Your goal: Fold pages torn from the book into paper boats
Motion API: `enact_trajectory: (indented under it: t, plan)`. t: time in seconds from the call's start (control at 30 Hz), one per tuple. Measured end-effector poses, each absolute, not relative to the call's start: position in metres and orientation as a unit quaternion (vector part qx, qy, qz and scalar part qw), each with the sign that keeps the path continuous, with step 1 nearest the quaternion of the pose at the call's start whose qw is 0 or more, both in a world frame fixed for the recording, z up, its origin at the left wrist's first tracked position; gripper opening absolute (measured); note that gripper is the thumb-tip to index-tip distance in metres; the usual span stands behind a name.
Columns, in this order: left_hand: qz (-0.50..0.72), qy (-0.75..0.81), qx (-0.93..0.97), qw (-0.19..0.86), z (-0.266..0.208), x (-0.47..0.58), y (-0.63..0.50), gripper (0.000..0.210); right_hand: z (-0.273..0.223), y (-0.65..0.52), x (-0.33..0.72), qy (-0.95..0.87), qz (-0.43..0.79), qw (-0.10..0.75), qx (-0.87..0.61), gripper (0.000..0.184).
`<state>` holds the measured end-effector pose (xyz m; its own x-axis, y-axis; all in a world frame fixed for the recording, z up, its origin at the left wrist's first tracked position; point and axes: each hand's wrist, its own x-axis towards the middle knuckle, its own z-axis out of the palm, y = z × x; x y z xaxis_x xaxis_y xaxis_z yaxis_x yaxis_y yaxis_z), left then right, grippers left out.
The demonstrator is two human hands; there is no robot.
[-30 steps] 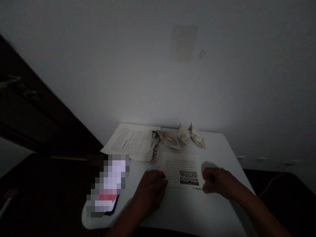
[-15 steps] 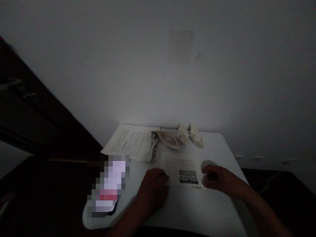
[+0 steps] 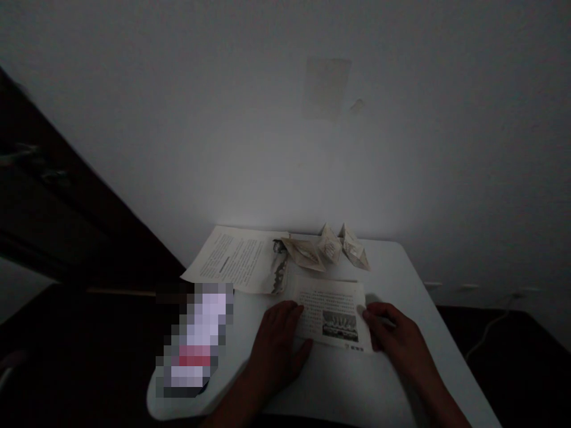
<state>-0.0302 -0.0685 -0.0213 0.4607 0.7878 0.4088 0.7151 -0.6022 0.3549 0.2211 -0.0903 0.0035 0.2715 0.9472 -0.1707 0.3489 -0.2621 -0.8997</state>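
A printed sheet of paper (image 3: 330,294) with a dark picture at its lower right lies on the white table in front of me. My right hand (image 3: 395,333) pinches its right edge between thumb and fingers, and that edge looks slightly raised. At the sheet's left edge rests my left hand (image 3: 281,333), fingers stretched out and thumb apart, the fingertips touching the paper. Just beyond the sheet stand folded paper boats: one on the left (image 3: 306,254), one in the middle (image 3: 330,246) and one on the right (image 3: 355,249).
Another printed sheet (image 3: 236,255) lies at the back left of the table (image 3: 348,386), partly under the left boat. A blurred-out phone-like object (image 3: 198,336) is at the table's left side. Behind is a pale wall (image 3: 250,148), with a dark door (image 3: 57,196) at left.
My right hand has closed on the sheet's right edge, where it was beside it before. My left thumb has spread away from the fingers. The boats have stayed put.
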Motion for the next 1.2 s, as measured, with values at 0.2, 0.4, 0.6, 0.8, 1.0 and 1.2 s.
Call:
enact_trajectory:
  t: [0.2,0.4,0.6,0.8,1.0,1.2]
  plan:
    - [0.280,0.439,0.850,0.078,-0.018,-0.029,-0.067,0.054,-0.001,-0.086,0.216,-0.395,0.410,0.442,-0.693,0.042]
    - [0.305,0.426,0.848,0.084,-0.019,-0.032,-0.068,0.049,-0.007,-0.083,0.216,-0.361,0.449,0.477,-0.664,0.047]
    - [0.377,0.389,0.838,0.060,-0.022,-0.032,-0.065,0.030,-0.011,-0.082,0.216,-0.350,0.483,0.505,-0.624,0.045]
    - [0.423,0.379,0.821,0.051,-0.017,-0.034,-0.062,0.018,-0.014,-0.084,0.219,-0.320,0.454,0.534,-0.638,0.037]
    - [0.442,0.441,0.773,0.116,-0.011,-0.036,-0.068,0.013,-0.017,-0.084,0.221,-0.280,0.477,0.576,-0.602,0.036]
    - [0.408,0.510,0.721,0.233,-0.001,-0.033,-0.074,0.015,-0.004,-0.087,0.212,-0.386,0.472,0.488,-0.624,0.045]
